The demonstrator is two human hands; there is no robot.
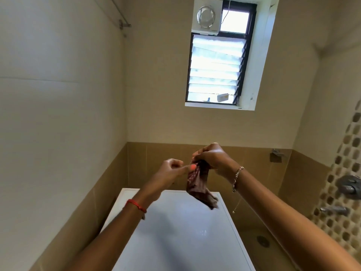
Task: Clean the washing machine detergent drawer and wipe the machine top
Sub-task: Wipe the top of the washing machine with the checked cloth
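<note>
A dark brown patterned cloth [199, 186] hangs in the air above the white washing machine top [175, 231]. My right hand [213, 156] grips the cloth's upper end from above. My left hand [172, 173] is just left of it, fingers curled, and its thumb touches the cloth's upper edge. Whether the left hand pinches the cloth I cannot make out. The cloth's lower end dangles just over the far right part of the machine top. The detergent drawer is not in view.
Tiled walls close in on the left and behind the machine. A louvred window [214, 69] with an exhaust fan [207, 16] sits high on the back wall. Shower taps [347, 184] and a floor drain [262, 240] lie to the right.
</note>
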